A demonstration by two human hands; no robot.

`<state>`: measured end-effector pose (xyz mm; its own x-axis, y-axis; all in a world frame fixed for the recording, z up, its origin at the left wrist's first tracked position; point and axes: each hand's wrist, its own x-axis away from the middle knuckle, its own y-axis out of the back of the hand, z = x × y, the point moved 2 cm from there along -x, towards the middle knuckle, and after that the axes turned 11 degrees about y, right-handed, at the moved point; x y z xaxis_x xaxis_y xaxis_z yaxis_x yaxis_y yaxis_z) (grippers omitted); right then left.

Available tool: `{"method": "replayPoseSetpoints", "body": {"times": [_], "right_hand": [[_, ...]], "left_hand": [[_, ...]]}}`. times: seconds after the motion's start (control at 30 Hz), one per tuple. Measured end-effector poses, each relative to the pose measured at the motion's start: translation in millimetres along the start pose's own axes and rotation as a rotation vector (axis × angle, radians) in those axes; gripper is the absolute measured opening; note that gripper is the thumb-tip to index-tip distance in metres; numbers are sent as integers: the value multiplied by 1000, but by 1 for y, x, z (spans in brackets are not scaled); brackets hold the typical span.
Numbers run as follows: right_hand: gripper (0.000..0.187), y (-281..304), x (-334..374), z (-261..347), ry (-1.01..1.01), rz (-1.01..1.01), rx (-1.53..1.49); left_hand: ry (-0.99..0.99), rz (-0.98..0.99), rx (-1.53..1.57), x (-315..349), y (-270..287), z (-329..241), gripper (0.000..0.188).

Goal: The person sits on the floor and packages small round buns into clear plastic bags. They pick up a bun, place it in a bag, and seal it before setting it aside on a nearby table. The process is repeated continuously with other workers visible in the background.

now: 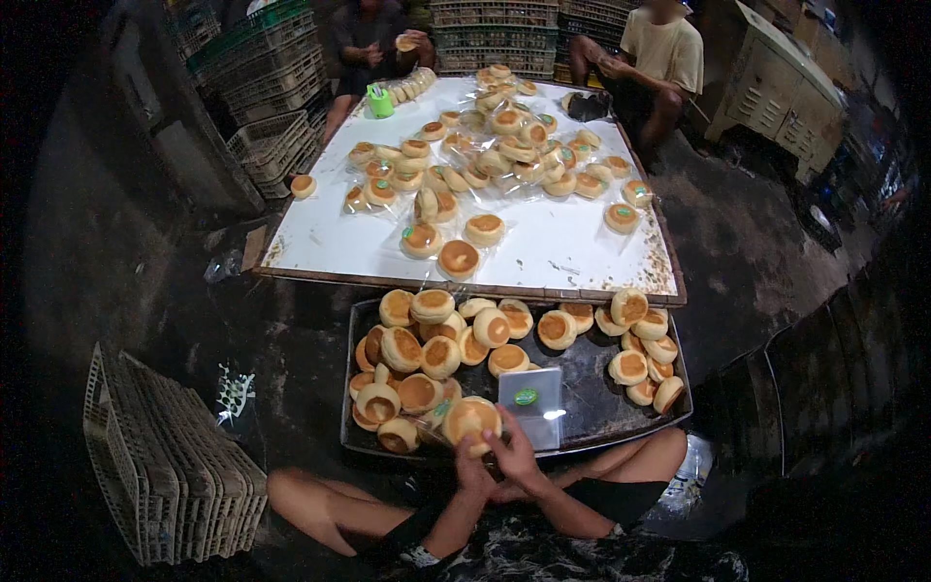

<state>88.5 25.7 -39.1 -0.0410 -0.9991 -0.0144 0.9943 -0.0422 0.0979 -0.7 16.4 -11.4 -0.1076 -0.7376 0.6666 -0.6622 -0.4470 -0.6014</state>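
A round bun (470,421) with a browned top is held up at the near edge of a dark metal tray (593,427). My left hand (472,475) grips it from below, its fingers mostly hidden behind the bun. At the bun's right side my right hand (517,458) closes on it with thumb and fingers. Clear plastic shows by the bun's left side; I cannot tell whether it wraps this bun. Just right of my hands lies a stack of clear plastic bags (538,427) with a green label (526,396). Loose buns (420,393) crowd the tray's left, and more buns (628,367) lie at its right.
A white table (330,242) beyond the tray bears many bagged buns (504,160) and a green holder (379,101). Plastic crates (184,466) stand at lower left, others (276,145) at far left. Two people (373,39) (659,58) sit at the table's far end.
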Motion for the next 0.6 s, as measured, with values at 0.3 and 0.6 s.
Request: {"method": "replayPoseSetpoints", "body": {"times": [0.3, 0.6], "right_hand": [[19, 35, -116, 126, 582, -204, 468], [27, 48, 57, -52, -51, 359, 382]], "left_hand": [[-717, 363, -1714, -45, 28, 71, 75], [-213, 291, -2102, -66, 37, 19, 19]]}}
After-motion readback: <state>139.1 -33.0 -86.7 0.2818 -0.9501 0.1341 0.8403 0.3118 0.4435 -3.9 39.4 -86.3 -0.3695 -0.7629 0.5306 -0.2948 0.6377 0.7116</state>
